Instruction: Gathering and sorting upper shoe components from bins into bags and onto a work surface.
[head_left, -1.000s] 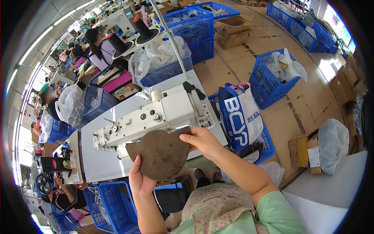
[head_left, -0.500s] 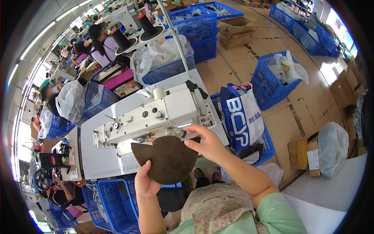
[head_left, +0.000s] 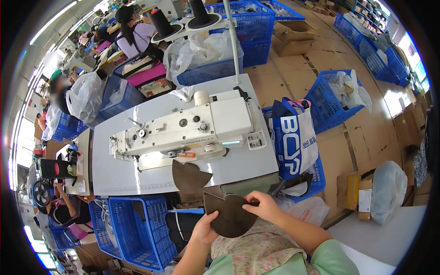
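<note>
A dark brown rounded piece of leather-like material [head_left: 229,219], with a pointed notch in its far edge, is held in front of my apron. My left hand [head_left: 205,229] pinches its left edge, thumb on top. At the opposite edge, my right hand [head_left: 266,209] has thumb and fingertips closed on the material. A second brown piece [head_left: 190,176] of similar notched shape lies at the table's near edge, close to the sewing machine. The white sewing machine [head_left: 178,124] stands on the pale table [head_left: 114,172], beyond both hands.
Blue plastic crates [head_left: 142,233] stand at the near left, beside a black bundle [head_left: 183,225]. On the right, a blue-and-white bag [head_left: 293,142] sits in another crate. Thread cones [head_left: 199,13] rise behind the machine. A person in lilac [head_left: 133,41] sits at the far left.
Both hands have drawn the brown piece nearer my body, away from the machine. My right hand has closed on its edge. The second piece on the table has come into sight.
</note>
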The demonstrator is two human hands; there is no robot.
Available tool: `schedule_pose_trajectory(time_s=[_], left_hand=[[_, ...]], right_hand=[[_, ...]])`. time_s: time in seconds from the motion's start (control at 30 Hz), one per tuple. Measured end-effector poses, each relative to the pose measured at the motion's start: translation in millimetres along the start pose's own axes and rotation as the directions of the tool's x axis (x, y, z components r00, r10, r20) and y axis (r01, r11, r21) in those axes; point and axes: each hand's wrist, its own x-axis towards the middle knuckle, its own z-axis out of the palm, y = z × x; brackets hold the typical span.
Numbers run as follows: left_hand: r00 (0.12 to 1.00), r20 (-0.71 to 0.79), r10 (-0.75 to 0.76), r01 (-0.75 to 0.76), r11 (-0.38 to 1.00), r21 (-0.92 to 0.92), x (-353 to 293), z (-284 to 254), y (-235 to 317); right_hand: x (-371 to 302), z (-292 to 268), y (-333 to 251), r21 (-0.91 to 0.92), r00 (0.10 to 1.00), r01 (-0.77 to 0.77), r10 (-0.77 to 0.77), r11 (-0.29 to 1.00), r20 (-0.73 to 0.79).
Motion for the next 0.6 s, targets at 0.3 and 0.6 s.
schedule_pose_trajectory(time_s=[0.3,0.6], left_hand=[[0.994,0.091,0.059,-0.061,0.998,0.020,1.1,-18.2,9.9],[0.990,0.089,0.106,-0.095,0.988,-0.118,-0.2,-11.0,30.5]], right_hand=[[13.5,-1.3,-10.0,0.243,0.999,-0.031,0.024,0.970,0.035],[37.1,-14.8,-29.8,0.380,0.969,-0.247,0.230,0.891,0.090]])
